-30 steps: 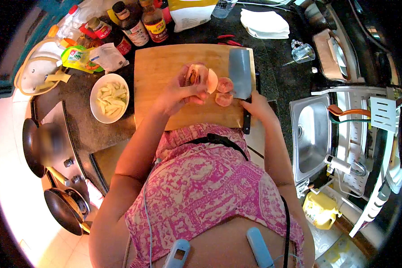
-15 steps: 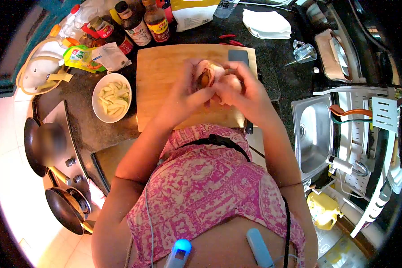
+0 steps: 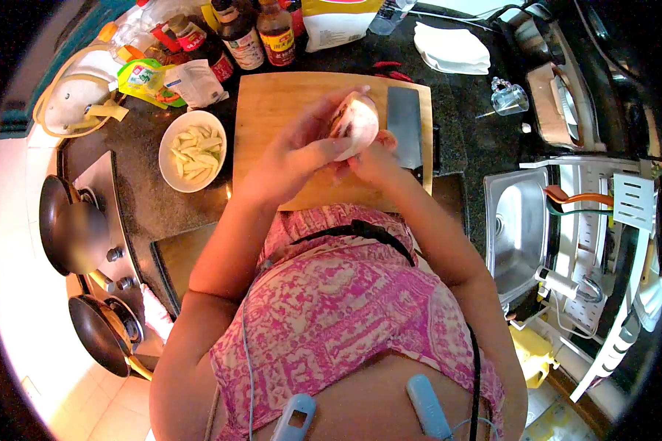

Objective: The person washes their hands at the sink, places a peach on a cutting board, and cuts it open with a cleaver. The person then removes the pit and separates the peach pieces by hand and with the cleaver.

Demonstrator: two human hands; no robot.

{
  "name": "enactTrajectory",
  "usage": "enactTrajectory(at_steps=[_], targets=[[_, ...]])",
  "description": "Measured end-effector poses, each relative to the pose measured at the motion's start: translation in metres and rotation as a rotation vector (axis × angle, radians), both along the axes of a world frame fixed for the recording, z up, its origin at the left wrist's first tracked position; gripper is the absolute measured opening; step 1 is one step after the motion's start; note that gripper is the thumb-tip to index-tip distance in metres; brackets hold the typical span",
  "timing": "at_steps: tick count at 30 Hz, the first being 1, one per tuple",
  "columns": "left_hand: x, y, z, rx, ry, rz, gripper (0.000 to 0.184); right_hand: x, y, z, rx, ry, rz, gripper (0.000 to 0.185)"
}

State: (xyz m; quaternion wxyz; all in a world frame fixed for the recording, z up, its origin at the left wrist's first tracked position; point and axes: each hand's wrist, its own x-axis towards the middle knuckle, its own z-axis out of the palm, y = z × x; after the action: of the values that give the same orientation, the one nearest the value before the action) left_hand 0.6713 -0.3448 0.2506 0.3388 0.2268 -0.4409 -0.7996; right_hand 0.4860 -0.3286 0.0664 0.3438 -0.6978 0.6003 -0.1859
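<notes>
Over the cutting board (image 3: 265, 95), my left hand (image 3: 305, 154) is closed around a rounded, pale, pink-streaked piece of food (image 3: 362, 121) with a reddish-brown inner side, tilted up. Its exact kind cannot be made out. My right hand (image 3: 379, 163) is just below and to the right of this piece, with its fingers curled in and partly hidden. A small reddish-pink bit (image 3: 386, 140) shows at its fingers. To the right of the hands, a cleaver (image 3: 404, 121) lies flat on the board with its handle toward me.
Left of the board stands a white bowl (image 3: 164, 158) of pale strips. Sauce bottles (image 3: 277, 40) and packets line the back left. Red chillies (image 3: 393, 73), white paper towels (image 3: 452, 48) and a glass mug (image 3: 509, 99) lie behind. The sink (image 3: 513, 257) is right; pans (image 3: 95, 334) are left.
My hands have turned the piece, so its pale outer side now shows, held up in the left hand. The right hand has dropped lower, uncovering more of the cleaver. The view has shifted slightly.
</notes>
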Motion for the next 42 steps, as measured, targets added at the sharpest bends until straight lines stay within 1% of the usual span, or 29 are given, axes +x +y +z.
enactTrajectory(at_steps=[2, 4, 6, 7, 8, 9, 10, 11, 12, 13, 15, 16, 18, 19, 21, 22, 24, 25, 26, 27, 28, 29, 30, 33, 34, 35, 37, 39, 42], targets=[[0.002, 0.000, 0.002, -0.017, 0.029, -0.003, 0.057, 0.003, -0.002, -0.018, -0.026, -0.152, -0.044, 0.030], [0.004, 0.000, 0.005, -0.019, -0.004, 0.000, 0.056, 0.006, -0.003, -0.006, -0.049, -0.241, -0.065, 0.028], [0.006, 0.000, 0.002, -0.041, -0.062, 0.005, 0.059, -0.002, 0.009, 0.025, -0.395, 0.460, 0.102, 0.026], [0.007, -0.001, 0.001, -0.069, -0.120, 0.007, 0.062, -0.005, 0.012, 0.035, -0.397, 0.463, 0.104, 0.026], [0.005, 0.000, 0.000, -0.067, -0.116, 0.008, 0.062, -0.008, 0.016, 0.043, -0.348, 0.347, -0.039, 0.024], [0.003, 0.002, 0.000, -0.209, -0.119, 0.070, 0.060, -0.013, 0.019, 0.050, -0.299, 0.230, -0.181, 0.022], [0.001, 0.002, 0.000, -0.351, -0.122, 0.133, 0.058, -0.022, 0.022, 0.058, -0.300, 0.232, -0.179, 0.022], [0.001, 0.000, 0.000, -0.350, -0.120, 0.136, 0.058, -0.034, 0.025, 0.065, -0.197, 0.221, -0.291, 0.026], [0.000, -0.001, 0.000, -0.480, -0.129, 0.154, 0.058, -0.044, 0.031, 0.069, -0.090, 0.210, -0.404, 0.032], [0.000, -0.003, 0.001, -0.613, -0.137, 0.169, 0.058, -0.051, 0.039, 0.068, -0.088, 0.212, -0.406, 0.032], [-0.003, -0.002, 0.006, -0.646, -0.156, 0.188, 0.057, -0.065, 0.052, 0.058, 0.025, 0.702, -0.520, 0.049], [-0.005, -0.001, 0.009, -0.678, -0.179, 0.205, 0.056, -0.072, 0.060, 0.048, 0.025, 0.703, -0.523, 0.049], [-0.008, 0.002, 0.019, -0.686, -0.208, 0.251, 0.057, -0.081, 0.070, 0.031, 0.255, 0.479, -0.475, 0.066], [-0.009, 0.003, 0.022, -0.688, -0.242, 0.302, 0.058, -0.081, 0.073, 0.026, 0.253, 0.481, -0.478, 0.066], [-0.010, 0.001, 0.015, -0.672, -0.220, 0.288, 0.058, -0.079, 0.075, 0.019, 0.093, 0.431, -0.594, 0.052], [-0.010, 0.000, 0.011, -0.653, -0.202, 0.276, 0.057, -0.082, 0.075, 0.018, 0.091, 0.431, -0.597, 0.052], [-0.010, -0.003, 0.008, -0.690, -0.202, 0.281, 0.058, -0.097, 0.074, 0.018, 0.165, 0.327, -0.660, 0.037], [-0.010, -0.004, 0.007, -0.722, -0.205, 0.288, 0.058, -0.105, 0.076, 0.022, 0.209, -0.063, -0.757, 0.024], [-0.010, -0.005, 0.006, -0.725, -0.203, 0.289, 0.058, -0.113, 0.081, 0.027, 0.284, -0.257, -0.789, 0.021], [-0.009, -0.007, 0.005, -0.799, -0.237, 0.315, 0.058, -0.113, 0.083, 0.048, 0.357, -0.453, -0.813, 0.019], [-0.009, -0.008, 0.004, -0.872, -0.272, 0.342, 0.059, -0.104, 0.083, 0.068, 0.353, -0.454, -0.809, 0.019], [-0.009, -0.009, 0.003, -0.874, -0.273, 0.345, 0.059, -0.090, 0.083, 0.092, 0.213, -0.586, -0.830, 0.018], [-0.011, -0.007, 0.002, -0.803, -0.257, 0.355, 0.059, -0.076, 0.085, 0.117, 0.076, -0.716, -0.851, 0.017], [-0.018, -0.004, 0.001, -0.645, -0.202, 0.341, 0.060, -0.051, 0.087, 0.181, -0.042, -0.994, -0.749, 0.012], [-0.019, -0.004, 0.002, -0.559, -0.164, 0.327, 0.061, -0.042, 0.089, 0.190, -0.087, -0.954, -0.727, 0.015], [-0.021, -0.005, -0.001, -0.559, -0.164, 0.321, 0.061, -0.032, 0.090, 0.198, -0.133, -0.914, -0.705, 0.018], [-0.024, -0.008, -0.008, -0.806, -0.286, 0.423, 0.062, -0.011, 0.090, 0.222, -0.196, -0.919, -0.651, 0.023], [-0.024, -0.007, -0.005, -0.794, -0.287, 0.406, 0.061, -0.004, 0.090, 0.228, -0.180, -0.891, -0.608, 0.023], [-0.022, -0.007, 0.002, -0.811, -0.303, 0.377, 0.062, -0.001, 0.086, 0.227, -0.138, -0.849, -0.589, 0.015]])
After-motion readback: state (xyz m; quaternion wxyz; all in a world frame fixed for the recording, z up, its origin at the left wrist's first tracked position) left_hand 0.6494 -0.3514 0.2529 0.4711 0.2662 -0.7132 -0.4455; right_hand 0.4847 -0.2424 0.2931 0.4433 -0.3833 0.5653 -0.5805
